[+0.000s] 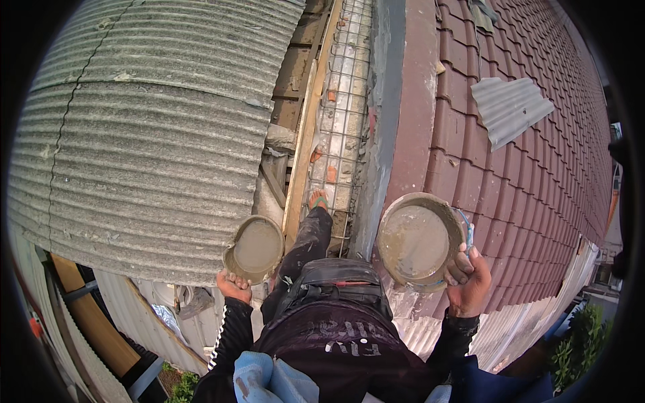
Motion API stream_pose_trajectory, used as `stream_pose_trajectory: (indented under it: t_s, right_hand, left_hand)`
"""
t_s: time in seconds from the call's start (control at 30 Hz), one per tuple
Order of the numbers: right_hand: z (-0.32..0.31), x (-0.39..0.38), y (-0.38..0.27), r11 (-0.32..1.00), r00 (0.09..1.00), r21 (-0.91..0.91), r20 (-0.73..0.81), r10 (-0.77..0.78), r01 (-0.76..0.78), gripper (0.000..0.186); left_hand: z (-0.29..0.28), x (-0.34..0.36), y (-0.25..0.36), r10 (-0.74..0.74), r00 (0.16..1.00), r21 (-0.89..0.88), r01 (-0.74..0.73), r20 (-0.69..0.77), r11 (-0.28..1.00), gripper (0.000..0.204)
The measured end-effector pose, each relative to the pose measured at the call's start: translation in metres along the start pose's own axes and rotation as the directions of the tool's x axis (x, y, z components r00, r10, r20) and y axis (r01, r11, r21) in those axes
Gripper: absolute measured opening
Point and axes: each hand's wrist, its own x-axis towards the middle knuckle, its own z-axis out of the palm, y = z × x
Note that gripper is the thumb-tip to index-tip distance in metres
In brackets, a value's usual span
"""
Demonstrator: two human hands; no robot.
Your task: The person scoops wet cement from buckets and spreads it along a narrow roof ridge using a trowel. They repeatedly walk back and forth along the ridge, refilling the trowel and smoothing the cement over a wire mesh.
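I hold two round buckets caked with grey-brown cement, one on each side of my body. My left hand (234,285) is closed on the near rim of the smaller bucket (232,258), its fingers curled over the edge. My right hand (469,279) grips the right side of the larger bucket (388,236), where a thin blue cord (468,228) is tied. Both buckets tilt toward me, so their insides show. Grey material coats the bottoms; how deep it lies I cannot tell.
Between a grey corrugated roof (154,168) and a red-brown tiled roof (517,181) runs a narrow trench with a steel rebar cage (346,101) and a wooden board (306,148). My sandalled foot (318,199) stands there. A loose corrugated piece (507,107) lies on the tiles.
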Motion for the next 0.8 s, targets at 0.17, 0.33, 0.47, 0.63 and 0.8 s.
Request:
stream_pose_trajectory:
  t_s: [0.17, 0.33, 0.47, 0.63, 0.8]
  right_hand:
    - [0.103, 0.118, -0.038, 0.988, 0.994, -0.111, 0.021, 0.109, -0.106, 0.026]
    - [0.177, 0.235, -0.055, 0.972, 0.959, -0.162, 0.199, 0.204, -0.173, 0.03]
    - [0.224, 0.313, -0.058, 0.954, 0.938, -0.241, 0.249, 0.24, -0.18, 0.026]
    - [0.302, 0.419, -0.078, 0.947, 0.913, -0.299, 0.343, 0.223, -0.119, 0.019]
    - [0.349, 0.532, -0.089, 0.933, 0.876, -0.312, 0.382, 0.296, -0.179, 0.018]
  left_hand:
    - [0.085, 0.017, 0.009, 0.047, 0.973, 0.016, -0.044, -0.227, 0.999, 0.042]
    - [0.131, 0.03, 0.004, 0.157, 0.954, -0.003, -0.164, -0.256, 0.987, 0.038]
    - [0.135, 0.023, 0.002, 0.143, 0.896, -0.058, -0.184, -0.42, 0.981, 0.037]
    - [0.173, 0.013, -0.002, 0.088, 0.877, -0.077, -0.141, -0.473, 0.987, 0.037]
    - [0.259, 0.005, -0.007, 0.097, 0.866, -0.063, -0.146, -0.491, 0.987, 0.037]
